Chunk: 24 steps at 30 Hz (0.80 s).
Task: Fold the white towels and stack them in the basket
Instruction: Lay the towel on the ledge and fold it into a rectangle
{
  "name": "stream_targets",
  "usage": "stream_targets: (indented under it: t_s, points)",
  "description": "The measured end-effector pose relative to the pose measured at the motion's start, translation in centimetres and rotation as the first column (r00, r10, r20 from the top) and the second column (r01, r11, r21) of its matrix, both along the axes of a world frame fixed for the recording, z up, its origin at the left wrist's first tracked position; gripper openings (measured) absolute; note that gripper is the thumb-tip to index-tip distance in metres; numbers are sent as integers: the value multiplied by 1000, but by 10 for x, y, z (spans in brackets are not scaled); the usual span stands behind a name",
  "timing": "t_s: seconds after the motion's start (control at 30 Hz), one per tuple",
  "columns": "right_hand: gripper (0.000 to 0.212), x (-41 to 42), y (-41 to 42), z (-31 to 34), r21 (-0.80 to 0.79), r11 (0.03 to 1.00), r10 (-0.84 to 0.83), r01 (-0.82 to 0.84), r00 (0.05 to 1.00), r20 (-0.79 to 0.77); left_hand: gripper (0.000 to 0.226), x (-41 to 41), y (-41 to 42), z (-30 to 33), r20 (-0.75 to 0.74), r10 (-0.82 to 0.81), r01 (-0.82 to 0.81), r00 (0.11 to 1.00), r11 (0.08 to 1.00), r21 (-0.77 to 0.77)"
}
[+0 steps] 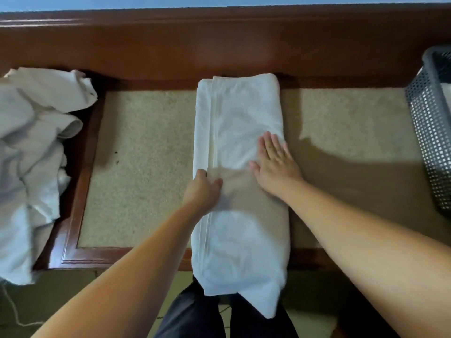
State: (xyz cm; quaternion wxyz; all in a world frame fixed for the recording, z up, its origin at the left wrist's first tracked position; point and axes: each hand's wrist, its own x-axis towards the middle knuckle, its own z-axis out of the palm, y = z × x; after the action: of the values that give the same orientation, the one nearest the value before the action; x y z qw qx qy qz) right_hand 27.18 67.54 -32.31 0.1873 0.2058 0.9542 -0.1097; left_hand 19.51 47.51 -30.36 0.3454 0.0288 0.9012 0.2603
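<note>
**On the bench: one towel half folded under both hands**

Across the middle of a wooden bench with a glossy reddish-brown frame and a coarse beige woven seat panel lies a white towel, folded lengthwise into a long narrow strip. Its cloth is soft terry, lightly creased, with a stitched hem band running along its left side. The far end reaches the bench's back rail; the near end hangs over the front edge, one corner drooping to a point above the person's dark trousers.

The left hand grips the towel's left edge about halfway along, thumb on top and fingers curled round the hem. The right hand lies flat on the towel's right half, fingers straight and spread, pressing the cloth down just beside the right fold.

At the left, a rumpled heap of white towels spills over the bench end; it is cut off by the frame, and how many pieces it holds cannot be told. At the far right stands a grey plastic basket with perforated, grid-like walls, well apart from the hands. Only its left wall and part of its rim show, so its contents cannot be made out. The fingers of the left hand are mostly hidden beneath the hem.
</note>
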Motion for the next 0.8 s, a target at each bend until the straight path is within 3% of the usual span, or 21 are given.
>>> stream_targets:
  t_s: [0.27, 0.47, 0.63, 0.8]
  points:
    - [98, -106, 61, -3, 43, 998, -38, 38, 999, -3, 39, 3, -6, -14, 12, 50, -50, 999, 996, 67]
    - [120, -140, 80, 15, 34, 997, -72, 70, 995, 62, 42, 2, -6, -17, 10, 82, -83, 997, 992, 99]
    - [96, -127, 47, 27, 45, 998, -47, 43, 994, 102, 53, 11, -3, -3, -17, 34, -32, 999, 997, 70]
    - [78, -12, -48, 2, -30, 999, -41, 40, 998, -47, 71, 36, -22, 11, -9, -24, 24, 1000, 1000, 4]
